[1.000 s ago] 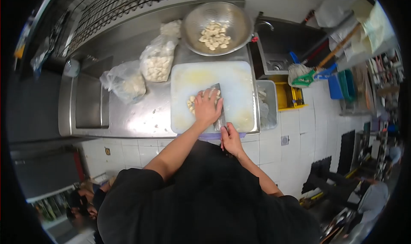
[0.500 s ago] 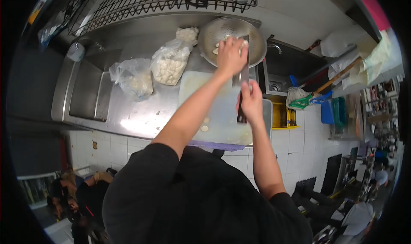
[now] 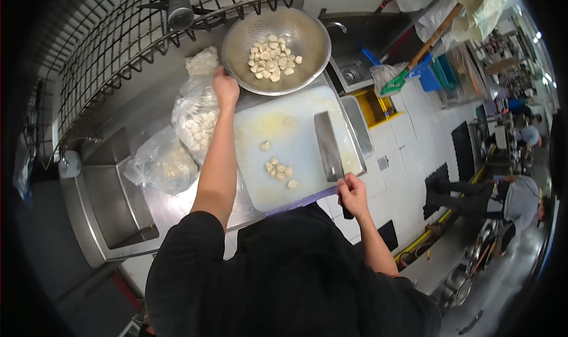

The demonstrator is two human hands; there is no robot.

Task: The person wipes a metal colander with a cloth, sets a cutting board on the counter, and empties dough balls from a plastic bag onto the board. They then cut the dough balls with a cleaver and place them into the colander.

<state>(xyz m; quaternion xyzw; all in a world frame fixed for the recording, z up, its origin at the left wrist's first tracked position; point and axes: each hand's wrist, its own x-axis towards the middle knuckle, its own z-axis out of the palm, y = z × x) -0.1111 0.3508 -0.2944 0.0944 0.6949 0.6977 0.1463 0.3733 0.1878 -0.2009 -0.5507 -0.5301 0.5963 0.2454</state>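
Observation:
My right hand (image 3: 353,194) is closed round the handle of a cleaver (image 3: 329,146), whose broad blade lies over the right side of a white cutting board (image 3: 254,186). Several pale round pieces (image 3: 278,168) lie on the board's lower middle, with a few single ones apart. My left hand (image 3: 226,88) is at the left rim of a perforated metal bowl (image 3: 235,41), its fingers bent; whether they grip the rim is too small to tell. More pale pieces (image 3: 271,57) lie inside the bowl. Beside my left forearm is a plastic bag of white pieces (image 3: 196,118).
Another clear bag (image 3: 165,162) and a sink (image 3: 118,189) are at the left. A wire rack (image 3: 106,65) hangs above the counter. A yellow crate (image 3: 373,107) and a mop (image 3: 387,76) are at the right. A person (image 3: 515,201) stands at the far right.
My left hand has gone from the cleaver blade over the bowl to the bowl's left rim. The cleaver has come back over the board. More pieces now show in the bowl.

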